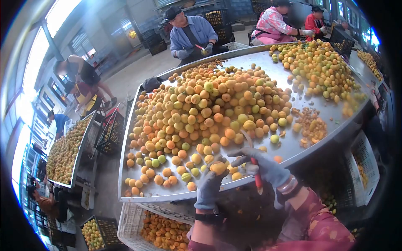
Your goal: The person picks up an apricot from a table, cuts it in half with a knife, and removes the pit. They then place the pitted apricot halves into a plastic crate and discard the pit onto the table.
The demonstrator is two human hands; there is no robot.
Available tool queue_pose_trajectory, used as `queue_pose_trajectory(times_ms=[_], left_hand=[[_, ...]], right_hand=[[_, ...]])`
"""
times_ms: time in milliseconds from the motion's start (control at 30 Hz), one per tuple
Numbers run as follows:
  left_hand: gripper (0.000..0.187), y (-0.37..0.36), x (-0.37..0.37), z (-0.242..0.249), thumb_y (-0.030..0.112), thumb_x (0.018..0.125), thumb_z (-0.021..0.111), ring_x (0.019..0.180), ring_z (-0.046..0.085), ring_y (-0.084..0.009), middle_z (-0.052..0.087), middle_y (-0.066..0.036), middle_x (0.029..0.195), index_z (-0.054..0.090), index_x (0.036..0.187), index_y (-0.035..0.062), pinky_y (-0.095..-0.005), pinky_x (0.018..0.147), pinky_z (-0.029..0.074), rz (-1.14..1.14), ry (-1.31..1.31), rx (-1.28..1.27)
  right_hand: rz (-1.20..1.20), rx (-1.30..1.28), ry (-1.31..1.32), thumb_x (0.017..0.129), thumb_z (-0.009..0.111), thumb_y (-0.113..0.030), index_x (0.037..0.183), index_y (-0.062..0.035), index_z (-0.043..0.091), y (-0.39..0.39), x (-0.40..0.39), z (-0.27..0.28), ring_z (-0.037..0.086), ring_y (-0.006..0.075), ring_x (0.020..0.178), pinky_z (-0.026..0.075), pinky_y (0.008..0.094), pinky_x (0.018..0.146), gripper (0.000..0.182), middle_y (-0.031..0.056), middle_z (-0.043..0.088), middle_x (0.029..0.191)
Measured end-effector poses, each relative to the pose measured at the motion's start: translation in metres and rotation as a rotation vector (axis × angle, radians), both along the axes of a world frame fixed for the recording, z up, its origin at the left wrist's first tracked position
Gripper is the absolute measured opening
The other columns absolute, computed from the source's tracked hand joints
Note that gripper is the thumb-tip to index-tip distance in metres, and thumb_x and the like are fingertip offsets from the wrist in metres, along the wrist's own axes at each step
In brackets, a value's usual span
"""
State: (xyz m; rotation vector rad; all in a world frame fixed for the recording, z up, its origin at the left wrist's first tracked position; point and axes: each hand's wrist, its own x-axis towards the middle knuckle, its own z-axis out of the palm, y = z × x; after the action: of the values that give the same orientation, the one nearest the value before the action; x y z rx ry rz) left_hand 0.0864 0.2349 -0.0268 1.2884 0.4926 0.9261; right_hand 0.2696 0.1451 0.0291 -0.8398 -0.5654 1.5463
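Note:
My left hand (208, 186), in a grey glove, is closed around an apricot (218, 168) at the near edge of the metal table (209, 195). To its right, my right hand (268, 166), also gloved, grips a small knife with a red handle (257, 180). The knife's curved blade (247, 138) points up and away from me, over the fruit. Beyond both hands lies a large heap of orange and greenish apricots (201, 104). Cut apricot pieces (310, 125) lie on the table to the right.
A white crate of apricot halves (123, 228) stands below the near edge. Another white crate (374, 169) is at the right. A second fruit heap (314, 67) covers the far right. A co-worker in blue (192, 33) sits across the table. Black crates (111, 129) stand at left.

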Motion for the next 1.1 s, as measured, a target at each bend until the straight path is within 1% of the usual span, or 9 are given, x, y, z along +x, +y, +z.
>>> queue_pose_trajectory(times_ms=[100, 167, 367, 433, 500, 667, 867, 933, 1100], left_hand=[[0.044, 0.001, 0.0, 0.008, 0.002, 0.083, 0.068, 0.103, 0.06, -0.0182, 0.061, -0.01, 0.118, 0.053, 0.124, -0.0025, -0.0299, 0.09, 0.048, 0.116, 0.295, 0.287], [0.043, 0.004, 0.0, -0.002, 0.008, 0.093, 0.052, 0.114, 0.055, -0.0236, 0.054, -0.017, 0.129, 0.045, 0.133, -0.0038, -0.0364, 0.096, 0.048, -0.113, -0.361, -0.369], [0.055, 0.004, 0.003, -0.004, 0.022, 0.093, 0.052, 0.117, 0.052, -0.0241, 0.05, -0.016, 0.131, 0.038, 0.14, -0.0032, -0.0364, 0.099, 0.046, -0.069, -0.069, -0.086], [0.057, 0.002, 0.003, -0.001, 0.024, 0.092, 0.055, 0.115, 0.053, -0.0238, 0.051, -0.015, 0.129, 0.038, 0.139, -0.0029, -0.0362, 0.097, 0.047, -0.117, -0.216, -0.259], [0.054, 0.001, 0.003, -0.002, 0.015, 0.089, 0.059, 0.115, 0.053, -0.0236, 0.05, -0.014, 0.13, 0.041, 0.138, -0.0024, -0.0361, 0.095, 0.048, -0.222, -0.417, -0.443], [0.054, 0.006, 0.007, -0.021, -0.004, 0.082, 0.064, 0.115, 0.055, -0.0205, 0.052, -0.011, 0.135, 0.048, 0.133, 0.0021, -0.0311, 0.091, 0.049, -0.07, -0.147, -0.18], [0.044, 0.021, 0.002, -0.058, 0.018, 0.093, 0.055, 0.121, 0.05, -0.0172, 0.051, -0.009, 0.138, 0.047, 0.135, 0.0072, -0.0339, 0.099, 0.041, -0.206, -0.303, -0.306], [0.046, 0.024, 0.002, -0.058, 0.029, 0.099, 0.042, 0.127, 0.044, -0.0183, 0.048, -0.01, 0.14, 0.042, 0.139, 0.0061, -0.0357, 0.103, 0.037, -0.204, -0.336, -0.252], [0.049, 0.01, 0.007, -0.019, 0.03, 0.101, 0.031, 0.129, 0.042, -0.0231, 0.045, -0.013, 0.141, 0.035, 0.142, 0.0021, -0.0386, 0.105, 0.037, -0.269, -0.575, -0.586]], right_hand=[[-0.029, -0.022, 0.011, 0.101, 0.04, -0.032, 0.125, -0.0002, 0.053, 0.0, 0.002, -0.003, 0.036, 0.0029, 0.048, 0.032, 0.0166, 0.045, 0.042, 0.0094, 0.066, 0.09], [-0.049, -0.033, 0.013, 0.101, 0.04, -0.032, 0.125, -0.0002, 0.054, 0.001, 0.003, 0.0, 0.035, 0.003, 0.048, 0.032, 0.0166, 0.045, 0.042, 0.0086, 0.065, 0.088], [0.004, -0.073, -0.159, 0.101, 0.042, -0.036, 0.123, -0.0012, 0.057, -0.002, 0.002, 0.0, 0.037, 0.0031, 0.048, 0.031, 0.0173, 0.044, 0.044, 0.0094, 0.067, 0.086], [-0.026, -0.06, -0.184, 0.099, 0.046, -0.034, 0.126, 0.0027, 0.054, -0.002, 0.0, -0.005, 0.038, 0.0045, 0.047, 0.032, 0.0179, 0.043, 0.046, 0.006, 0.066, 0.081], [0.001, -0.109, -0.17, 0.099, 0.046, -0.033, 0.126, 0.0027, 0.054, -0.001, -0.001, -0.004, 0.038, 0.005, 0.047, 0.031, 0.0183, 0.042, 0.046, 0.0066, 0.066, 0.083], [-0.021, -0.071, -0.2, 0.096, 0.055, -0.024, 0.134, -0.0059, 0.048, -0.006, -0.003, -0.006, 0.051, 0.0033, 0.059, 0.041, 0.0175, 0.052, 0.043, 0.0055, 0.067, 0.095], [-0.021, -0.006, -0.266, 0.099, 0.05, -0.025, 0.137, -0.0066, 0.045, -0.006, -0.004, -0.005, 0.058, 0.0057, 0.061, 0.046, 0.018, 0.055, 0.043, 0.0066, 0.067, 0.093], [-0.024, -0.001, -0.242, 0.1, 0.048, -0.026, 0.138, -0.0074, 0.045, -0.009, -0.005, 0.001, 0.057, 0.0055, 0.059, 0.046, 0.0177, 0.053, 0.042, 0.0068, 0.067, 0.092], [-0.025, 0.048, -0.375, 0.101, 0.045, -0.031, 0.14, -0.0106, 0.043, -0.014, -0.007, 0.011, 0.054, 0.0035, 0.054, 0.043, 0.0169, 0.048, 0.044, 0.0057, 0.067, 0.087]])
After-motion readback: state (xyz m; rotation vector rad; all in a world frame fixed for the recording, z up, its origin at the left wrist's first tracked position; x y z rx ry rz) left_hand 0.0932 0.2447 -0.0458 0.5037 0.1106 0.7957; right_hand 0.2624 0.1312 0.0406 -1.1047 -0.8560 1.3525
